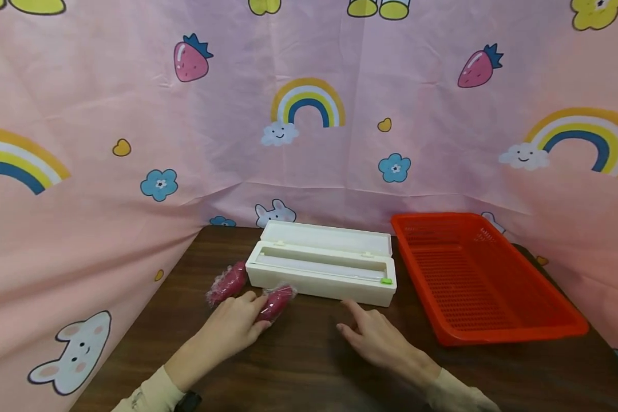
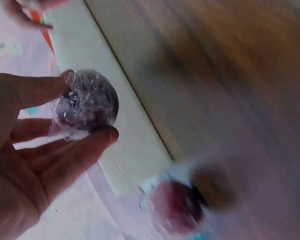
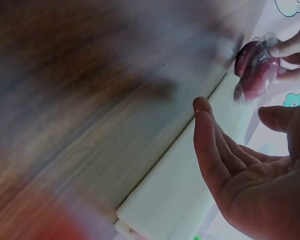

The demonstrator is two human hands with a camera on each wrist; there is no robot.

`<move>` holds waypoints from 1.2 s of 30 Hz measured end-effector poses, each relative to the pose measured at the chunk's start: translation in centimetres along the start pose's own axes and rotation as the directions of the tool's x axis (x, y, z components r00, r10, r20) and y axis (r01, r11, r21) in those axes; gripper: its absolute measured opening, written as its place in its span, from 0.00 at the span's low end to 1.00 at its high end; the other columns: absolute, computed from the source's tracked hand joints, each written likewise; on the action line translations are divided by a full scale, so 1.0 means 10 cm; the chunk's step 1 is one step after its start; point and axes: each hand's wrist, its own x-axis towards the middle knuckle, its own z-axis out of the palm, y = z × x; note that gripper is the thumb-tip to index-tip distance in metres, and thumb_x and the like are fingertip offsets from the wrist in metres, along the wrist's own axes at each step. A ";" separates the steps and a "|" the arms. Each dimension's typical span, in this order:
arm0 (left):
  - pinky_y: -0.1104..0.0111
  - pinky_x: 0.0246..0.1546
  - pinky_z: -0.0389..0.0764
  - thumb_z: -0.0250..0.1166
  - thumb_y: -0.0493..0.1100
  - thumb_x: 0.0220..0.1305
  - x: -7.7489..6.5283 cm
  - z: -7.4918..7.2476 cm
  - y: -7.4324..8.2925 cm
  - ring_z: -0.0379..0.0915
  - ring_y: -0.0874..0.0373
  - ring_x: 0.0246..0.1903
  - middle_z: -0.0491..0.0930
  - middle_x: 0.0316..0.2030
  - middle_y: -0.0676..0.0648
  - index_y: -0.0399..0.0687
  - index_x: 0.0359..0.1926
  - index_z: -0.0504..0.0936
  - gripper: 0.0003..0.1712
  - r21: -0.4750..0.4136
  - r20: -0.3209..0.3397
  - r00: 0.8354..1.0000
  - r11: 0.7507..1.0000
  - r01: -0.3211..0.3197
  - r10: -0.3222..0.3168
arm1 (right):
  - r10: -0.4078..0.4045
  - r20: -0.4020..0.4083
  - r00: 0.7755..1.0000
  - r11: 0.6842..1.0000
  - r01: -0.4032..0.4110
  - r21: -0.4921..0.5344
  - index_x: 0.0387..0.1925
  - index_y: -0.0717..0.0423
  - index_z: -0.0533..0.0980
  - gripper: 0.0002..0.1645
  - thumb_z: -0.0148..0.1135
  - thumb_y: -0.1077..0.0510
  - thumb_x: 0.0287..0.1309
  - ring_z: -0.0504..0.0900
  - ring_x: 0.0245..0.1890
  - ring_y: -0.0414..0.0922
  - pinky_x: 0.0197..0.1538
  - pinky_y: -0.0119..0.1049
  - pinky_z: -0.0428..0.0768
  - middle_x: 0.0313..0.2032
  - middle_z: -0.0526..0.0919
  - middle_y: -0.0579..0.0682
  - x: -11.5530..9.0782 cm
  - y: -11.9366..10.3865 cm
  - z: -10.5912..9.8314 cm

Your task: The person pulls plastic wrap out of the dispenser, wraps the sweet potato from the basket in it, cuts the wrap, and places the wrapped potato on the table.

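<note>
My left hand (image 1: 236, 320) grips a dark-red oblong vegetable (image 1: 276, 302), like a small sweet potato, wrapped in clear film, between thumb and fingers. In the left wrist view the wrapped vegetable (image 2: 87, 104) shows end-on, its film crinkled. A second film-wrapped red vegetable (image 1: 228, 283) lies on the table, just left of a white cling film dispenser (image 1: 314, 285). The dispenser's lid (image 1: 324, 237) is raised, showing a pale roll inside and a green slider (image 1: 386, 281) at the right end. My right hand (image 1: 378, 337), holding nothing, hovers before the dispenser, fingers loosely bent.
A red plastic basket (image 1: 430, 309) with slotted sides stands on the right of the dark wooden table (image 1: 288, 372). Behind and at both sides hangs a pink printed cloth (image 1: 226, 137), close to the table's edges.
</note>
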 end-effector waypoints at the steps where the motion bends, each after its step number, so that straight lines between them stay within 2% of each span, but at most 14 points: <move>1: 0.62 0.23 0.80 0.81 0.48 0.50 -0.03 -0.01 -0.05 0.77 0.55 0.22 0.82 0.31 0.45 0.38 0.47 0.85 0.26 0.023 -0.003 0.999 0.999 0.039 -0.039 | 0.010 0.006 1.000 1.000 -0.010 0.008 0.66 0.52 0.70 0.29 0.61 0.46 0.69 0.74 0.23 0.34 0.31 0.34 0.74 0.24 0.79 0.39 -0.01 0.00 -0.01; 6: 0.57 0.20 0.80 0.82 0.47 0.48 -0.10 -0.02 -0.24 0.78 0.49 0.21 0.80 0.27 0.41 0.36 0.37 0.84 0.23 0.074 -0.001 0.980 0.978 0.198 -0.198 | 0.019 0.009 1.000 1.000 -0.019 0.012 0.59 0.53 0.77 0.25 0.62 0.44 0.68 0.79 0.30 0.34 0.34 0.36 0.77 0.33 0.86 0.41 -0.04 0.02 -0.02; 11: 0.55 0.22 0.82 0.81 0.46 0.49 -0.09 0.02 -0.31 0.80 0.44 0.23 0.80 0.28 0.38 0.35 0.36 0.83 0.22 0.063 0.015 0.965 0.963 0.260 -0.262 | 0.015 0.007 1.000 1.000 -0.015 -0.005 0.51 0.52 0.81 0.18 0.63 0.45 0.67 0.79 0.33 0.34 0.35 0.34 0.77 0.36 0.84 0.40 -0.04 0.02 0.01; 13: 0.55 0.23 0.82 0.81 0.46 0.49 -0.08 0.05 -0.32 0.81 0.44 0.23 0.80 0.29 0.38 0.35 0.37 0.83 0.22 0.050 0.018 0.961 0.961 0.273 -0.274 | 0.016 -0.004 1.000 1.000 -0.016 -0.021 0.49 0.51 0.81 0.18 0.64 0.45 0.66 0.78 0.34 0.35 0.35 0.35 0.76 0.37 0.83 0.41 -0.04 0.02 0.03; 16: 0.55 0.23 0.82 0.81 0.46 0.49 -0.10 0.09 -0.33 0.81 0.44 0.23 0.80 0.29 0.38 0.35 0.37 0.84 0.22 0.035 0.006 0.960 0.960 0.279 -0.279 | 0.033 -0.023 0.999 0.998 -0.034 -0.045 0.50 0.51 0.81 0.18 0.65 0.46 0.66 0.81 0.40 0.39 0.42 0.40 0.80 0.42 0.83 0.44 -0.05 0.05 0.06; 21: 0.56 0.21 0.80 0.82 0.45 0.48 -0.13 0.12 -0.34 0.80 0.45 0.22 0.79 0.28 0.38 0.36 0.37 0.83 0.21 0.022 -0.021 0.960 0.960 0.280 -0.279 | 0.113 -0.013 0.993 0.991 -0.114 -0.065 0.53 0.52 0.79 0.20 0.65 0.46 0.65 0.82 0.48 0.45 0.51 0.50 0.81 0.47 0.83 0.48 -0.02 0.14 0.06; 28: 0.55 0.23 0.82 0.82 0.45 0.47 -0.13 0.13 -0.32 0.80 0.45 0.22 0.80 0.27 0.37 0.34 0.34 0.82 0.22 0.015 -0.019 0.947 0.947 0.320 -0.319 | 0.134 0.023 0.991 0.989 -0.133 -0.057 0.53 0.53 0.79 0.21 0.65 0.47 0.65 0.82 0.48 0.44 0.50 0.50 0.81 0.47 0.82 0.49 -0.03 0.15 0.08; 33: 0.56 0.21 0.80 0.82 0.45 0.48 -0.12 0.14 -0.33 0.79 0.46 0.21 0.79 0.24 0.38 0.35 0.31 0.81 0.21 0.016 -0.018 0.944 0.944 0.330 -0.330 | 0.106 -0.012 0.994 0.992 -0.106 -0.062 0.52 0.53 0.79 0.21 0.67 0.46 0.64 0.81 0.43 0.42 0.45 0.47 0.81 0.44 0.82 0.47 -0.06 0.10 0.09; 36: 0.56 0.23 0.82 0.82 0.46 0.48 -0.11 0.15 -0.33 0.80 0.45 0.22 0.80 0.26 0.37 0.34 0.34 0.82 0.22 0.019 -0.012 0.942 0.941 0.337 -0.337 | 0.093 -0.032 0.995 0.993 -0.095 -0.073 0.52 0.52 0.80 0.20 0.66 0.46 0.64 0.81 0.44 0.41 0.45 0.46 0.81 0.44 0.82 0.46 -0.07 0.08 0.12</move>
